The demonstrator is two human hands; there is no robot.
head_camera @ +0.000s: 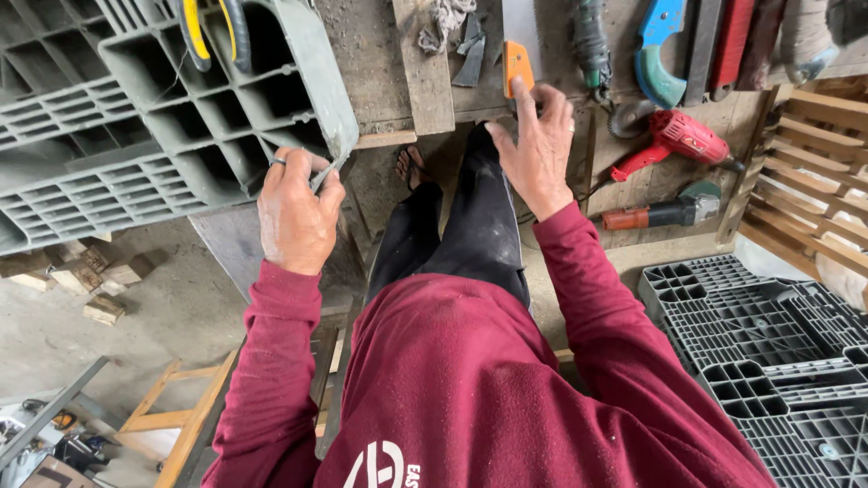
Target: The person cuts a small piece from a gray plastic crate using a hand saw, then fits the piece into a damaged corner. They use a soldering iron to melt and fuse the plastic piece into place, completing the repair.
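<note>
Gripping the corner of a grey plastic pallet [136, 117] with the left hand [297, 212], a person reaches the right hand [535, 145] to an orange-handled saw [518, 56].

Left fingers are clamped on the pallet's edge; right fingers are spread, fingertips touching the handle (not yet closed). A full grip on the handle seems wise before lifting. Power drills lie just right.

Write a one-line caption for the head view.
Left hand grips the corner of a grey plastic pallet while the right hand touches an orange-handled saw.
</note>
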